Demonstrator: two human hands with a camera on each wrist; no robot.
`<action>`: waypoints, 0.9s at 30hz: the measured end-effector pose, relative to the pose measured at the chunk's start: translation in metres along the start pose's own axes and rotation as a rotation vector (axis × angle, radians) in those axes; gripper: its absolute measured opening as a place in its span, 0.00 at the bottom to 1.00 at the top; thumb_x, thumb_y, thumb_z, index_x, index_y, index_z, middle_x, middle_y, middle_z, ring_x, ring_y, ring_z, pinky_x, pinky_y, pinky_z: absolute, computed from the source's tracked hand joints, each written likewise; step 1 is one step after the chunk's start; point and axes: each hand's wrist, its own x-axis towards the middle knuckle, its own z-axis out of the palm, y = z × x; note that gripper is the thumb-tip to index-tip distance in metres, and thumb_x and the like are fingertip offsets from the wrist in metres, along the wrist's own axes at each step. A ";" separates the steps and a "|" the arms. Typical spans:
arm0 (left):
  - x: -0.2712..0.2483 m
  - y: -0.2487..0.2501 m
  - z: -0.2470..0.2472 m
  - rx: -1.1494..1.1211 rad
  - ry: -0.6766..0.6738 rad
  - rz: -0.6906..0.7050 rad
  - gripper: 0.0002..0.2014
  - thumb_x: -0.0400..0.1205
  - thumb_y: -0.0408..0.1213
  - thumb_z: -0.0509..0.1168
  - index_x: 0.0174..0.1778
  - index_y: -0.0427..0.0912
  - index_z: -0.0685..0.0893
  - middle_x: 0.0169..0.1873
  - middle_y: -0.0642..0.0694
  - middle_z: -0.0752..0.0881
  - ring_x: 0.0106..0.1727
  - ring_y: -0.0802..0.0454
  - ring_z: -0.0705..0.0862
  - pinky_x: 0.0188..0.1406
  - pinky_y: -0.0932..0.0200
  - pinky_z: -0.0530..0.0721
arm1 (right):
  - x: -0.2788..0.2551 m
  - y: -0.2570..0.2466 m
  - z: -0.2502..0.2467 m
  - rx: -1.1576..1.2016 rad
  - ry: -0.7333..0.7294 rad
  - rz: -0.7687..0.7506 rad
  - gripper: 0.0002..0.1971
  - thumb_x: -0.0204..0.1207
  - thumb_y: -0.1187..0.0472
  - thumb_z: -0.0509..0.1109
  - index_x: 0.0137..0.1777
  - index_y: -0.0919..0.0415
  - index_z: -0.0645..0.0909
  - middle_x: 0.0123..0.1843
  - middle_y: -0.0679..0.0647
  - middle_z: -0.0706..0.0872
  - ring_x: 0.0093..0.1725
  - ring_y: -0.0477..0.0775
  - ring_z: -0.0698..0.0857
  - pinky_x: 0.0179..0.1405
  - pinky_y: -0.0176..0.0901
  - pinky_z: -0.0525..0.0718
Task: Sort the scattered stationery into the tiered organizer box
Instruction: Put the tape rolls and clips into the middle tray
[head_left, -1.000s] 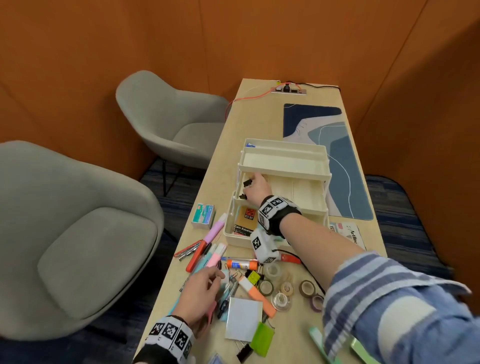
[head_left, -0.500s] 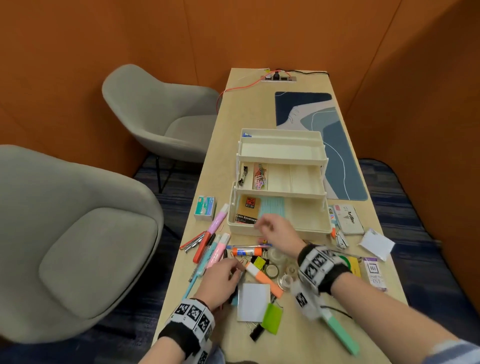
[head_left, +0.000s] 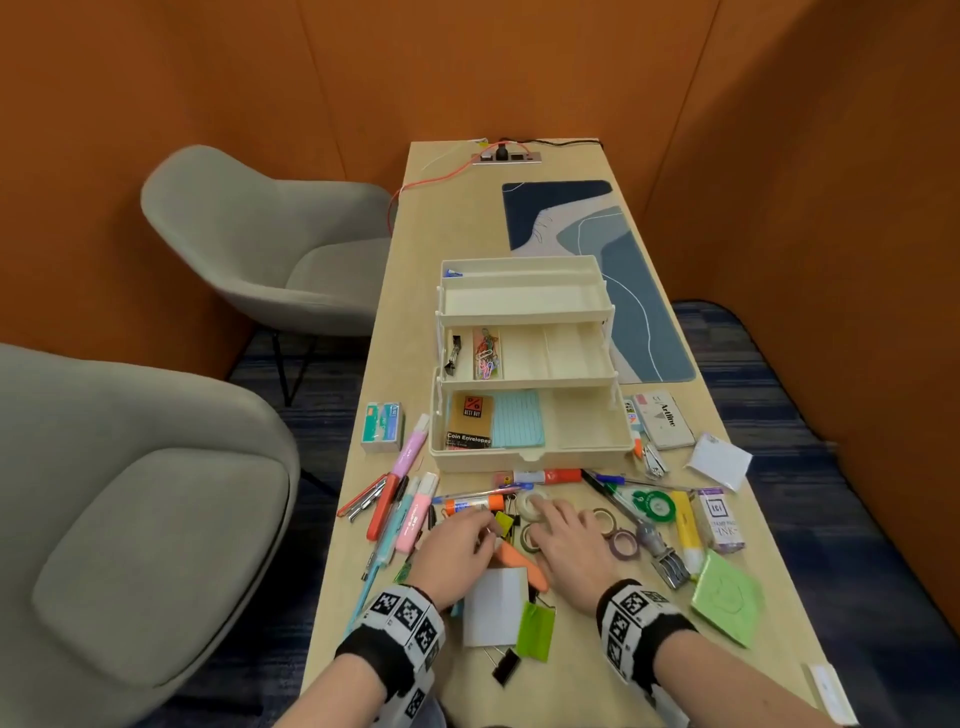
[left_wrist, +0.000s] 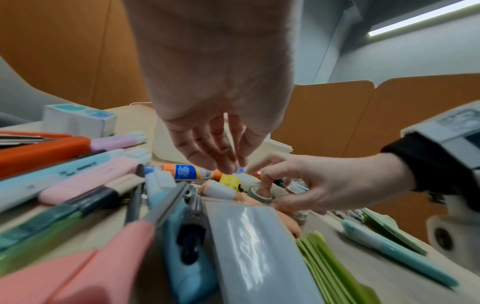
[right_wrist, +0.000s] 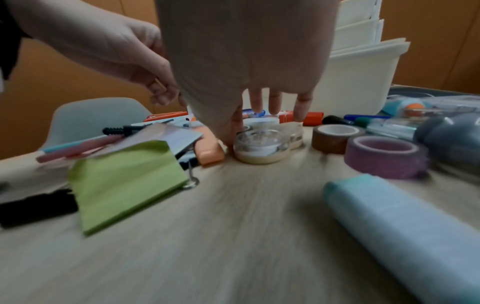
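Note:
The cream tiered organizer stands open mid-table; clips lie in its middle tier, envelopes and a blue card in the bottom. In front lies the stationery pile. My left hand has its fingertips bunched on top of a yellow binder clip and seems to pinch it. My right hand is spread over the tape rolls, fingers straight. Its index finger pokes into a grey-green tape roll and its thumb stands by a clear tape roll.
Highlighters and pens lie left of my hands, and a glue stick just ahead. A white pad, green notes and a black clip lie near me. An ink box lies right; grey chairs stand left.
My right hand has come back from the organizer's middle tier to the tape rolls in front of the box. My left hand has shifted right, onto the yellow binder clip.

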 end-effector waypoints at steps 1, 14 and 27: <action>0.003 0.003 0.002 0.006 0.005 0.007 0.08 0.84 0.41 0.58 0.53 0.50 0.82 0.49 0.56 0.83 0.47 0.60 0.78 0.46 0.63 0.75 | 0.001 0.002 0.001 0.015 0.005 -0.014 0.13 0.64 0.54 0.76 0.49 0.53 0.85 0.65 0.54 0.82 0.60 0.59 0.81 0.52 0.58 0.81; 0.021 0.066 0.048 0.213 0.054 0.166 0.12 0.80 0.39 0.60 0.58 0.45 0.79 0.56 0.48 0.78 0.61 0.50 0.75 0.58 0.56 0.76 | -0.030 0.081 -0.020 0.700 0.436 0.204 0.06 0.68 0.56 0.77 0.40 0.53 0.82 0.53 0.48 0.74 0.59 0.48 0.68 0.60 0.48 0.67; 0.050 0.118 0.091 0.718 -0.159 0.230 0.18 0.81 0.33 0.60 0.67 0.49 0.76 0.62 0.38 0.76 0.69 0.36 0.67 0.77 0.34 0.50 | -0.076 0.130 -0.015 0.707 0.342 0.271 0.06 0.69 0.54 0.76 0.42 0.51 0.82 0.54 0.48 0.75 0.60 0.47 0.68 0.65 0.46 0.68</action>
